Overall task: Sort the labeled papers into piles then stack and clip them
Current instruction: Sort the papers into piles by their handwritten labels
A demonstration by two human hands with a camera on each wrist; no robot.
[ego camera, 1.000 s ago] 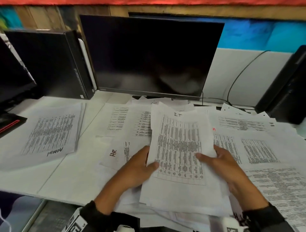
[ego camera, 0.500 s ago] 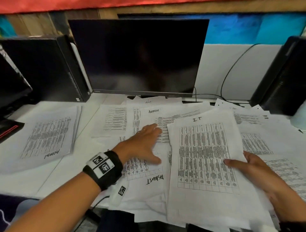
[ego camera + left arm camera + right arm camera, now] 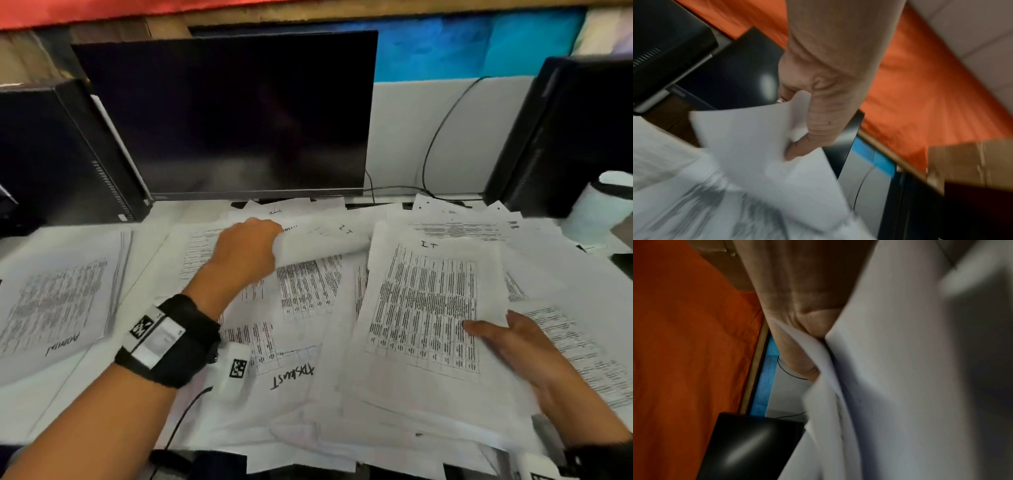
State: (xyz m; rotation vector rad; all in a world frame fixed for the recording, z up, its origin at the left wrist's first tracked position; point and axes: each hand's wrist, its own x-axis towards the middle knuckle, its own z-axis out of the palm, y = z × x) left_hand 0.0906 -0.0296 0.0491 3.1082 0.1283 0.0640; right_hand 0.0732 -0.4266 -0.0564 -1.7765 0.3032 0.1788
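Observation:
Printed papers with handwritten labels cover the desk. My left hand (image 3: 255, 245) reaches to the far middle and grips the top edge of a sheet (image 3: 318, 236), curling it up off the heap; the left wrist view shows thumb and fingers (image 3: 797, 149) pinching that sheet (image 3: 748, 134). My right hand (image 3: 507, 339) holds a stack labeled "IT" (image 3: 424, 301) at its lower right edge, thumb on top. In the right wrist view the same stack (image 3: 890, 369) hides the fingers. A sorted pile labeled "Admin" (image 3: 58, 294) lies at the left.
A dark monitor (image 3: 233, 113) stands behind the papers, with black computer towers at the left (image 3: 58, 154) and right (image 3: 575, 137). A white cup (image 3: 596, 205) stands at the far right. A sheet marked in black ink (image 3: 291, 375) lies near the front edge.
My left hand let go of the IT stack, reached forward across the heap and took hold of a far sheet, lifting its edge. The right hand kept the IT stack, now further right.

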